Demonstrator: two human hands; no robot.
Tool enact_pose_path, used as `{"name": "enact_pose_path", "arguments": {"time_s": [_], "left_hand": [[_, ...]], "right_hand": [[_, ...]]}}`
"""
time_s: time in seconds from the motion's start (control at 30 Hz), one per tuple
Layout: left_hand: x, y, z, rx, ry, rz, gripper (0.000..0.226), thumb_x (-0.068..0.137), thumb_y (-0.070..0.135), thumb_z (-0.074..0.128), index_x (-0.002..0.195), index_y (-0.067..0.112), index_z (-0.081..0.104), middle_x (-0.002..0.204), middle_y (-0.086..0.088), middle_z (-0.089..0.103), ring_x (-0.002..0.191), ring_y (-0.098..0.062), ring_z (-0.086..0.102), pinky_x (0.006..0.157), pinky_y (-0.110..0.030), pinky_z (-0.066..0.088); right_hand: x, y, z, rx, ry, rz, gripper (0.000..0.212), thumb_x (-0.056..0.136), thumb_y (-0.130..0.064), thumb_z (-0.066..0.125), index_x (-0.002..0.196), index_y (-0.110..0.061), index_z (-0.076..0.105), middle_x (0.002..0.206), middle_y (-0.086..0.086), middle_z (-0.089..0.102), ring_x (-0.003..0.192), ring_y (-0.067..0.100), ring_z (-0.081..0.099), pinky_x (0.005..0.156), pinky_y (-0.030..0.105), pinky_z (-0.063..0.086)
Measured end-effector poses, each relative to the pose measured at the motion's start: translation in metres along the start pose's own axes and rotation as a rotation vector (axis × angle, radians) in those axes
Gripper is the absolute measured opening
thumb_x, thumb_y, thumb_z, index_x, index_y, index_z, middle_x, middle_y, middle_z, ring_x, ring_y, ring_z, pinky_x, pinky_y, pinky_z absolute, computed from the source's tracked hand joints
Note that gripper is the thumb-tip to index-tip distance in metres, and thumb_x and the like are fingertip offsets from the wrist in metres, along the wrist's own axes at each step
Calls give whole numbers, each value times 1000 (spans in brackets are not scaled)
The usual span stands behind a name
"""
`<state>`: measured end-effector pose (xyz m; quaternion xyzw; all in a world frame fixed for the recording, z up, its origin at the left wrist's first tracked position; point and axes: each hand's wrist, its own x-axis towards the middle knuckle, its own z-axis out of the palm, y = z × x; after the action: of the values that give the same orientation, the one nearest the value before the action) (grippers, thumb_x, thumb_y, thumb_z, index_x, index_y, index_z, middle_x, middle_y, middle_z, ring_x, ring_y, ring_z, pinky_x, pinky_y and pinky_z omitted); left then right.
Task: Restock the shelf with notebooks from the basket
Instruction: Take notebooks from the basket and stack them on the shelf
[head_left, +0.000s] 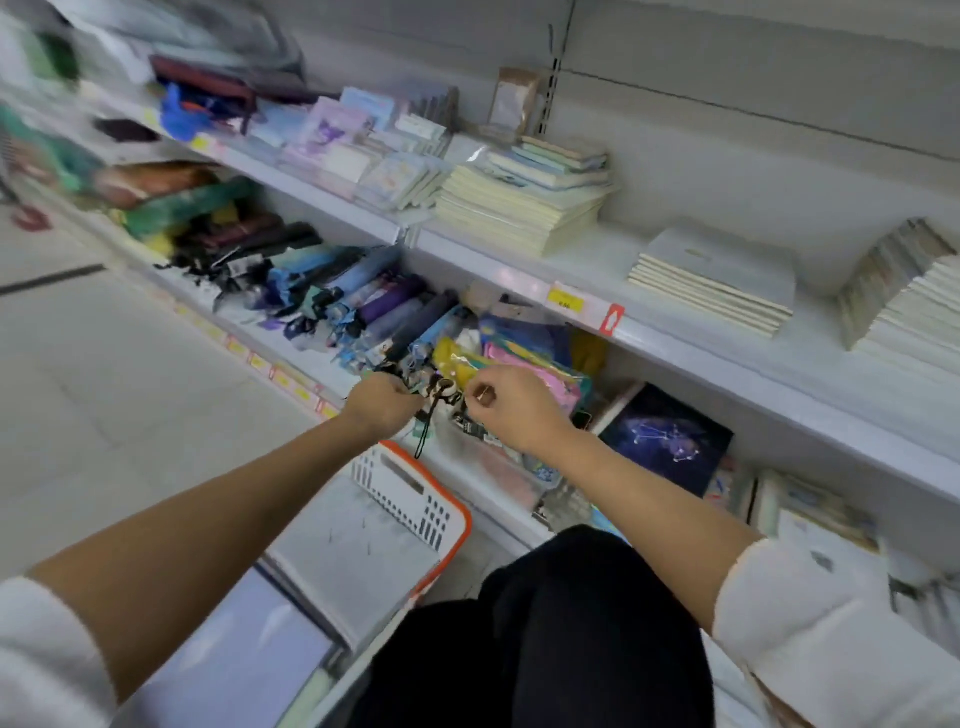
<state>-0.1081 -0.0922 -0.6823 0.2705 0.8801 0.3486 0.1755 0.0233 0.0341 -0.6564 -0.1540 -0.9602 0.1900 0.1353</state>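
I see my left hand (382, 402) and right hand (511, 410) both curled on a dark strapped item (435, 402) before the umbrellas (374, 306); the notebooks (353, 551) lie in the basket (464, 525), below my left forearm.

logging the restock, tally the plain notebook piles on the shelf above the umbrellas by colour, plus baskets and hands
pale yellow pile: 1
white piles, one in the middle, one at the right edge: 2
basket: 1
hands, left hand and right hand, both holding a dark strapped item: 2
total: 6
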Motion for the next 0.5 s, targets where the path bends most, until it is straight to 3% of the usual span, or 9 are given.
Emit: {"name": "enact_pose_path", "arguments": {"time_s": [0.13,0.23,0.37,0.5], "left_hand": [[-11,-60,-1,-40,-55,-88,21,84,17,61,67,5,58,67,-9,51,61,-20,46,56,-27,35],[-16,-108,6,-109,-43,-151,23,83,15,60,65,8,49,66,-11,46,61,-22,41,55,-28,31],[-32,-176,11,-245,16,-338,25,83,14,62,63,7,49,61,-10,46,58,-23,43,58,-29,35],[-57,-249,9,-326,73,-526,35,85,12,63,56,11,44,54,-5,41,52,-20,39,57,-30,34]], "right_hand": [[2,-28,56,11,-236,-25,10,85,-14,60,81,-12,70,80,-2,66,75,17,60,68,33,50],[4,-38,103,34,-377,41,10,86,-16,62,86,-12,72,85,-3,66,80,15,60,74,37,53],[-2,-48,168,99,-540,128,15,89,-18,62,97,-8,70,107,2,66,100,17,60,77,27,48],[-22,-54,231,151,-646,215,23,91,-21,63,111,-11,66,131,10,56,111,25,58,84,29,45]]}}
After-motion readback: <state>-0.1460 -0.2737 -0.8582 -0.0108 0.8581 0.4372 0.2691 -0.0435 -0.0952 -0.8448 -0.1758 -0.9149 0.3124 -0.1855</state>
